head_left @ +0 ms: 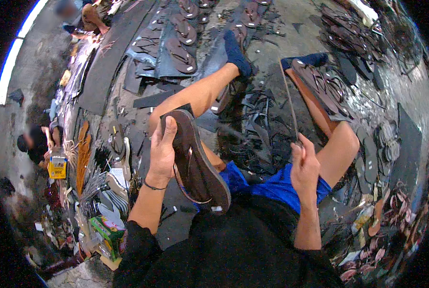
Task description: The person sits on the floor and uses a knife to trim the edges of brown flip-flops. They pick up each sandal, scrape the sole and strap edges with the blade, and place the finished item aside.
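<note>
My left hand (161, 156) grips a dark brown flip-flop (200, 163) by its upper end, the thumb lying over its face. The flip-flop is held tilted in front of my body, with a small white label near its lower end. A dark flat piece (177, 111) shows at its top edge, by my thumb. In my right hand (304, 168), fingers closed, is a long thin blade (290, 101) pointing up and away from me. Blade and flip-flop are apart. Several brown flip-flops (320, 86) lie along my right shin.
Dark offcuts (257, 125) lie scattered between my legs. Rows of flip-flops (182, 55) cover the floor ahead, with another pile (344, 33) far right. At left are a broom (83, 153), a green box (108, 233) and a yellow container (57, 167). A person (34, 144) sits beyond.
</note>
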The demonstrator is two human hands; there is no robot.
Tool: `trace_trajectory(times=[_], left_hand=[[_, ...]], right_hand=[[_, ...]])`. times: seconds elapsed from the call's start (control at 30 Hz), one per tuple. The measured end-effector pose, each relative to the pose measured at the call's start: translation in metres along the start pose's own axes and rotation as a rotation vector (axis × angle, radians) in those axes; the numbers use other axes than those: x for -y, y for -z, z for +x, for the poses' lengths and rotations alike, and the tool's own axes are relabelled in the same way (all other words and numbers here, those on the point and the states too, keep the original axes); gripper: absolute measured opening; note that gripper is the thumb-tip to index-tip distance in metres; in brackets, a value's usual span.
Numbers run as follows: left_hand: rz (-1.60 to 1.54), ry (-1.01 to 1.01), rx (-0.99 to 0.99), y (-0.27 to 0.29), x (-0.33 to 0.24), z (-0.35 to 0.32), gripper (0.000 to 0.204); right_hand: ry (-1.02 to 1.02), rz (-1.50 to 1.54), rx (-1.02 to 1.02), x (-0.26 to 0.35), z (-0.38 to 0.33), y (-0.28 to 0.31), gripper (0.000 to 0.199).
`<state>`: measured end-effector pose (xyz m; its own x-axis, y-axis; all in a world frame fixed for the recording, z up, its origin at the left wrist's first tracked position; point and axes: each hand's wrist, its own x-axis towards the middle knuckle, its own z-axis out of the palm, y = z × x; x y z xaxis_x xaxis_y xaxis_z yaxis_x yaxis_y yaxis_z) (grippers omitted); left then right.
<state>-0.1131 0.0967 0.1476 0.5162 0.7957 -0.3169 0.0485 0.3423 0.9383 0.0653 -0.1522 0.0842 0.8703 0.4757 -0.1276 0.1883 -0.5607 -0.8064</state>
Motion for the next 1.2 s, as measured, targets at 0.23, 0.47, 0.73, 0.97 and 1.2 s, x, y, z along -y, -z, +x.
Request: trace_trajectory(times=[0.23,0.47,0.73,0.97,1.2], left_hand=[[0.122,0.087,0.094,0.002,-0.020,-0.018,0.038],[0.071,0.105,0.117,0.007,0.010,-0.029,0.032],[0.131,0.166,0.347,-0.009,0.009,-0.029,0.032],[0.108,0.176,0.582,-0.028,0.009,-0.023,0.029],[0.268,0.114,0.627,-0.046,0.010,-0.029,0.031]], right_hand=[[0.328,0.239,0.290,0.014,-0.061,-0.017,0.033],[0.443,0.166,0.295,-0.012,-0.078,-0.020,0.033],[0.394,0.014,0.457,0.057,-0.013,0.034,0.029],[0.279,0.027,0.712,0.105,0.036,0.051,0.025],[0.453,-0.029,1.007,0.129,0.080,0.029,0.023]])
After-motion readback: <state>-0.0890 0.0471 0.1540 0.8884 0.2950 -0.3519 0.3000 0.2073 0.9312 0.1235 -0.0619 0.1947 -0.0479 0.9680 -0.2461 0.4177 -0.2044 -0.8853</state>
